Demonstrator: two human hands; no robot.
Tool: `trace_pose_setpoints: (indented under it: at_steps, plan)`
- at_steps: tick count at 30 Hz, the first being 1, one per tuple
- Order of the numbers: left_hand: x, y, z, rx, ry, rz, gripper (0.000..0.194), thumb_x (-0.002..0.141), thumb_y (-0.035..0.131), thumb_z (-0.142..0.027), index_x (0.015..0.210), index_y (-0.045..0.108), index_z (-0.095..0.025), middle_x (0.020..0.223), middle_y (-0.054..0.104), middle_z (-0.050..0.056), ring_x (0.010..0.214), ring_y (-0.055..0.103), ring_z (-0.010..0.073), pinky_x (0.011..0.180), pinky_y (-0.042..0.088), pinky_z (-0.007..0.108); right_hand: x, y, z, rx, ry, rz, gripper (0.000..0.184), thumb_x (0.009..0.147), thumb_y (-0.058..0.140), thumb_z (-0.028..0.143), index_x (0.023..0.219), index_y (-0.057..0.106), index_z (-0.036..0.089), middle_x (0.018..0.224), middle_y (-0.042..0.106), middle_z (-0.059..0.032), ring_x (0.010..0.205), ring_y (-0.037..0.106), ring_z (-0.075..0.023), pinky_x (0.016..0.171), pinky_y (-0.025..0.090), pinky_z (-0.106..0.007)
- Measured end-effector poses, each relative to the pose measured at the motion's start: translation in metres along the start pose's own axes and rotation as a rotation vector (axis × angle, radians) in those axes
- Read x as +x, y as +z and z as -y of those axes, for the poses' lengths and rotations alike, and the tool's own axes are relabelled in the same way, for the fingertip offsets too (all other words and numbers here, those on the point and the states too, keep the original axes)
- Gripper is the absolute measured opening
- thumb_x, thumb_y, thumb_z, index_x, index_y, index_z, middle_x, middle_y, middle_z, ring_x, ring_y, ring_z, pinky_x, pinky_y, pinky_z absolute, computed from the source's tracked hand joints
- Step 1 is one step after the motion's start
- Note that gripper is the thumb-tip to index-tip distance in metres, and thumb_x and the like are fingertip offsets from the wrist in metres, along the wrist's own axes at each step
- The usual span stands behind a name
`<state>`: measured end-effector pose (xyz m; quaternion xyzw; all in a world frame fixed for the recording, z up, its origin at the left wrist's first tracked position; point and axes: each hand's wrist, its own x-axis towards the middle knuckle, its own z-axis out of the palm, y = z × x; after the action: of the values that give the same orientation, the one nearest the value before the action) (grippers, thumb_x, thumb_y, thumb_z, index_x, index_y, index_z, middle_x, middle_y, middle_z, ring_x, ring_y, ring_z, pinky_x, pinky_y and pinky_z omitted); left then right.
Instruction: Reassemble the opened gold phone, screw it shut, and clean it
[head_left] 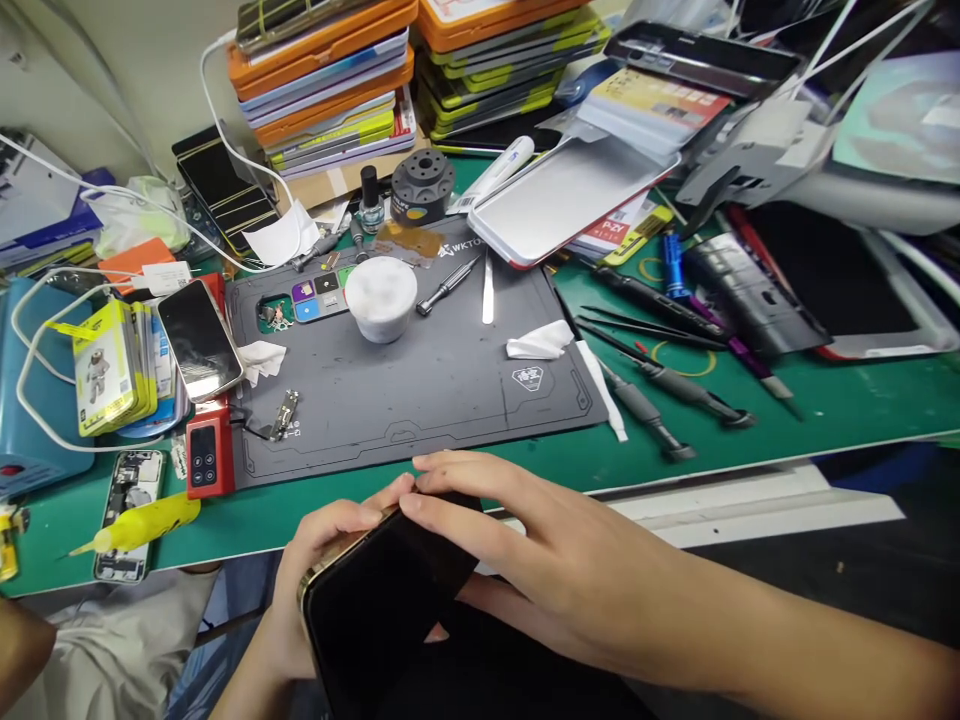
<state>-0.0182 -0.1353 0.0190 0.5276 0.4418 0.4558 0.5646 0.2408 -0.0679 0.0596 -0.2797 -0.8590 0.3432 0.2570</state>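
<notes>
A smartphone (375,610) with a dark glossy screen and a gold-coloured frame is tilted in front of the bench edge, in the lower middle of the head view. My left hand (304,565) wraps round its left side, with the thumb along the upper edge. My right hand (547,535) reaches in from the right, its fingertips on the phone's top corner close to my left thumb. Part of the right thumb lies low over the dark screen. The phone's lower end runs out of the frame, and its back is hidden.
A dark grey repair mat (450,400) bears a white tub (381,298), tweezers and a crumpled tissue (540,340). Screwdrivers (645,410) lie right of it. At left are a red device (208,455), an opened phone (129,500) and a yellow bottle (154,522). Another person's sleeve (127,640) shows lower left.
</notes>
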Motion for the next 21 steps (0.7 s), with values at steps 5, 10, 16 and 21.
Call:
trace_pose_setpoints:
  at_steps: [5,10,16,21]
  plan:
    - [0.008,0.004,-0.009,-0.048,0.024,0.031,0.087,0.063,0.099,-0.006,0.135,0.066,-0.043,0.146,0.072,0.004,0.137,0.067,0.0364,0.116,0.055,0.056,-0.001,-0.002,-0.001,-0.002,-0.003,0.023,0.061,0.103,0.061,0.017,0.161,0.042,0.022,0.144,0.064,-0.0169,0.139,0.063,-0.0286,0.114,0.059,-0.042]
    - [0.016,0.009,-0.015,-0.050,-0.195,-0.181,0.079,0.061,0.102,-0.016,0.134,0.072,-0.028,0.137,0.076,0.008,0.131,0.070,0.0334,0.113,0.058,0.046,0.017,-0.018,-0.006,0.149,0.276,0.196,0.078,0.091,0.083,0.040,0.158,0.050,0.019,0.148,0.060,-0.0167,0.126,0.069,-0.0315,0.107,0.061,-0.046]
    - [0.028,0.022,-0.011,-0.150,-0.304,-0.313,0.062,0.073,0.097,-0.042,0.126,0.076,-0.019,0.106,0.083,0.010,0.100,0.079,0.0315,0.095,0.066,0.046,0.044,-0.037,-0.022,0.265,0.422,0.304,0.071,0.084,0.087,0.051,0.147,0.065,0.026,0.141,0.068,-0.0071,0.127,0.067,-0.0308,0.108,0.054,-0.043]
    - [0.035,0.033,-0.023,-0.207,-0.311,-0.373,0.063,0.071,0.099,-0.047,0.125,0.076,-0.023,0.099,0.082,0.006,0.087,0.078,0.0220,0.091,0.066,0.037,0.051,-0.044,-0.026,0.263,0.412,0.372,0.062,0.090,0.079,0.054,0.145,0.068,0.026,0.138,0.071,-0.0055,0.123,0.068,-0.0285,0.100,0.054,-0.041]
